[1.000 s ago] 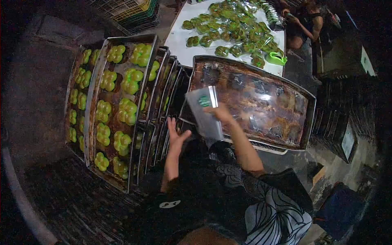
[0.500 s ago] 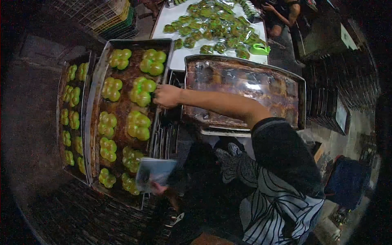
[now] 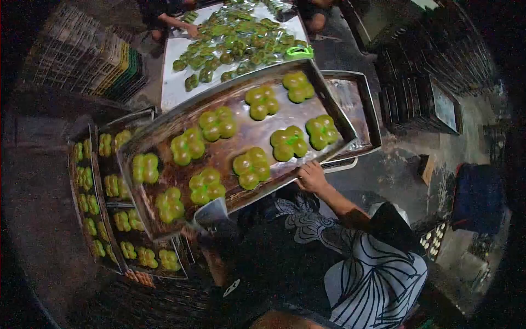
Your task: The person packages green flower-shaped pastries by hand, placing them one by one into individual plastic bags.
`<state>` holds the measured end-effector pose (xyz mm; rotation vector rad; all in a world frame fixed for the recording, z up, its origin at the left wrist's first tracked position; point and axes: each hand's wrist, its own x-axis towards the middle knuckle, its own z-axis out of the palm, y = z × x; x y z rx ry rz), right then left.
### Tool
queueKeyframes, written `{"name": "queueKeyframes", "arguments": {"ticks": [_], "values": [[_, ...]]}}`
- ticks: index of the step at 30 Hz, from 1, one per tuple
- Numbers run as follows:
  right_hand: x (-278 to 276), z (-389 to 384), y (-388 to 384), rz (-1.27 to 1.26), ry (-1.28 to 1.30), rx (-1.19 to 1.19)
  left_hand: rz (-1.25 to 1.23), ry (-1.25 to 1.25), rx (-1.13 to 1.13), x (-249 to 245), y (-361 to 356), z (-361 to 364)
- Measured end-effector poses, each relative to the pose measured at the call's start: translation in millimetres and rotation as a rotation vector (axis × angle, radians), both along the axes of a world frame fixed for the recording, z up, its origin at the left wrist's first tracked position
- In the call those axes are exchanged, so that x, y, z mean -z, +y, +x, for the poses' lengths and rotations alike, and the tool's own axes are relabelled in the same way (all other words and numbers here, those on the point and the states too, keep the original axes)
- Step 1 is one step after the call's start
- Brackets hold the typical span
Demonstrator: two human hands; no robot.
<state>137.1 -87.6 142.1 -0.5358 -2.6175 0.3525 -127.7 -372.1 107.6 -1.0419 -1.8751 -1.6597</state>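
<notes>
Ten glossy green clusters of rounded lobes [image 3: 251,168] sit in two rows of five inside a long rectangular brown-stained metal tray [image 3: 233,148] with raised walls. The tray is in front of the person, partly covering a second dark metal tray [image 3: 353,107] and the near edge of a white table [image 3: 171,93].

Its long axis runs aslant, one short end toward the lower left and the other toward the upper right, with its open face up.

The person's right hand [image 3: 312,176] has its fingers curled around the near long rim. The left hand [image 3: 189,232] is at the near left corner, beside a pale translucent plastic packet [image 3: 212,213]; it is dim and partly hidden, so how tightly it grips cannot be told.

At left, more green clusters fill dark metal rack trays [image 3: 110,214]. The table bears a heap of green pieces in clear wrapping [image 3: 241,41] and a bright green plastic holder [image 3: 300,52]; another person's hand [image 3: 193,30] reaches over its left side.
</notes>
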Motion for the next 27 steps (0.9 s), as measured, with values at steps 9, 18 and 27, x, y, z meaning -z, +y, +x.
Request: {"name": "queueKeyframes", "arguments": {"ticks": [9,18,27], "values": [[39,92,23,-0.009,-0.182,0.301,-0.639,0.108,0.163,30,107,-17],[31,72,41,-0.156,-0.101,0.207,-0.715,-0.07,-0.034,7,146,-22],[96,75,86,-0.301,-0.274,0.087,-1.104,-0.336,-0.022,14,158,7]]}}
